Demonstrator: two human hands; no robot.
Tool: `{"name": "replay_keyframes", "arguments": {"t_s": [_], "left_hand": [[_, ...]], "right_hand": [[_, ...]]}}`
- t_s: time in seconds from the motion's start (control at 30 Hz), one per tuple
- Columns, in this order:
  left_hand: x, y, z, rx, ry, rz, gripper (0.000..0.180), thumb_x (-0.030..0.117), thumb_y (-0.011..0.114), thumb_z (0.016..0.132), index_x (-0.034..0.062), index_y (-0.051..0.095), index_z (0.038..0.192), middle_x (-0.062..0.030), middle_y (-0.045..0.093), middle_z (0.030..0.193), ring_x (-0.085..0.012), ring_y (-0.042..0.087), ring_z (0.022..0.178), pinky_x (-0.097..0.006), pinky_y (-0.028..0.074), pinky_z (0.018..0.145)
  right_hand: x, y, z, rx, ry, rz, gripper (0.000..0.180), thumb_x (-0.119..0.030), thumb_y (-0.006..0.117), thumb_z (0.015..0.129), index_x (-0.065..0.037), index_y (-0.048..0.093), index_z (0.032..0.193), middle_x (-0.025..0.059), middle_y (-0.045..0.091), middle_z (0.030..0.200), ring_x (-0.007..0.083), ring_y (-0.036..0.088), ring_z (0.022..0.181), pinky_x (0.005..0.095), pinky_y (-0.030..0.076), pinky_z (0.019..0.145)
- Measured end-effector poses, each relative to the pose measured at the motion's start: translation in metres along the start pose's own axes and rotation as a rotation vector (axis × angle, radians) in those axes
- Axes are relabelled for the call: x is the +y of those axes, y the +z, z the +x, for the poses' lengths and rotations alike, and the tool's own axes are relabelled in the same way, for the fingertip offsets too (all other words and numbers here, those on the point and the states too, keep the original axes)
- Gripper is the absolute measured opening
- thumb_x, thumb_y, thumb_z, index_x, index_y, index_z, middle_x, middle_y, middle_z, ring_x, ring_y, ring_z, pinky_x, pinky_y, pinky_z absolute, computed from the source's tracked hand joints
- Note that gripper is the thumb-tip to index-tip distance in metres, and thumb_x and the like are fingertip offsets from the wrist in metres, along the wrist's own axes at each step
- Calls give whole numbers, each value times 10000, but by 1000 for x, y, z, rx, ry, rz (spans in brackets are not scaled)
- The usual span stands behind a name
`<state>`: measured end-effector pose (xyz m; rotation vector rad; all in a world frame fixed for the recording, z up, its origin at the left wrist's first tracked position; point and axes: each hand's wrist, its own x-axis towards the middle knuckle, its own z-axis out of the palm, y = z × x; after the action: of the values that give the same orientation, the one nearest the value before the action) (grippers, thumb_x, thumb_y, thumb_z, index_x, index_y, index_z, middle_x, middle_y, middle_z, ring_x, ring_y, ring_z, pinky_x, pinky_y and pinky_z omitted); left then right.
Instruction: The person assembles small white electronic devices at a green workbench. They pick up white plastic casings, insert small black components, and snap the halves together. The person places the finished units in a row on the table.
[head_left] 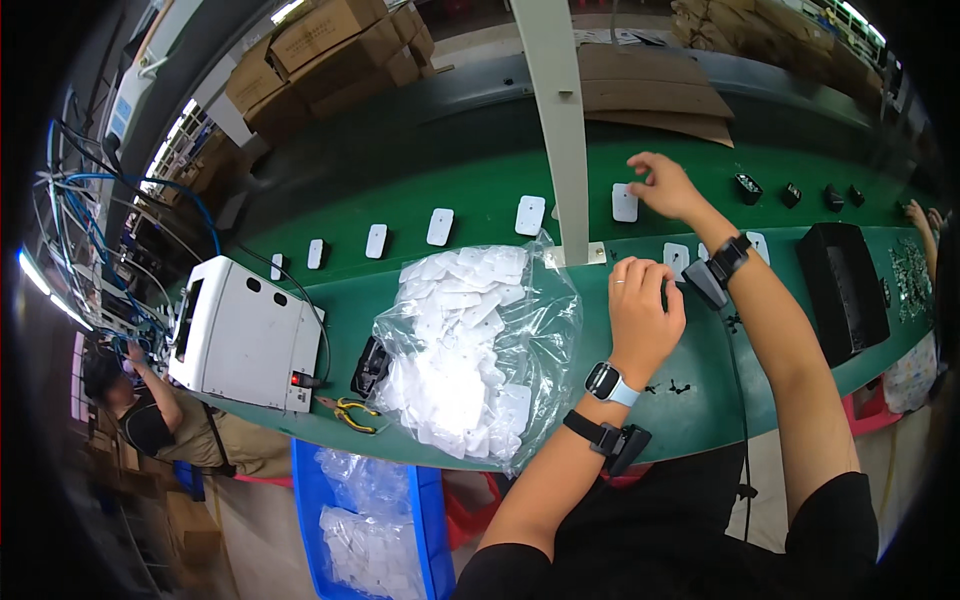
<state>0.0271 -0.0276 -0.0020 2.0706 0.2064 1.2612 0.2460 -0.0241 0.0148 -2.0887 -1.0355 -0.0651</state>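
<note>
The person's left hand [643, 312], a watch on its wrist, rests knuckles-up on the green bench [480, 330] with fingers curled; whether it holds anything cannot be seen. Just beside it lies a clear bag of white plastic pieces [470, 345]. Farther out, the right hand [665, 185] reaches onto the conveyor belt [450, 190], fingers loosely spread, fingertips touching a white piece [624, 202] in the row there.

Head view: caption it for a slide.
Right hand sets a white piece on the green belt; left hand rests by a bag of pieces.
</note>
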Motion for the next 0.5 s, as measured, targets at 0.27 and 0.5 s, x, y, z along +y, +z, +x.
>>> {"name": "replay_keyframes", "arguments": {"t_s": [0.27,0.5], "left_hand": [[-16,-4,-1,-143,-289,-9,85,33,666,816,11,634,892,-103,593,742,-274,593,723,-386,486,681],[-55,-60,-6,-262,-300,544,193,23,587,805,-21,683,966,-197,638,822,-389,627,838,-476,498,799]], "right_hand": [[-41,-48,-134,-17,-421,306,96,53,597,733,-24,604,791,73,619,813,221,597,767,336,472,667],[-13,-49,-159,-22,-435,412,79,40,618,727,-22,598,771,83,609,807,270,589,786,372,487,683]]}}
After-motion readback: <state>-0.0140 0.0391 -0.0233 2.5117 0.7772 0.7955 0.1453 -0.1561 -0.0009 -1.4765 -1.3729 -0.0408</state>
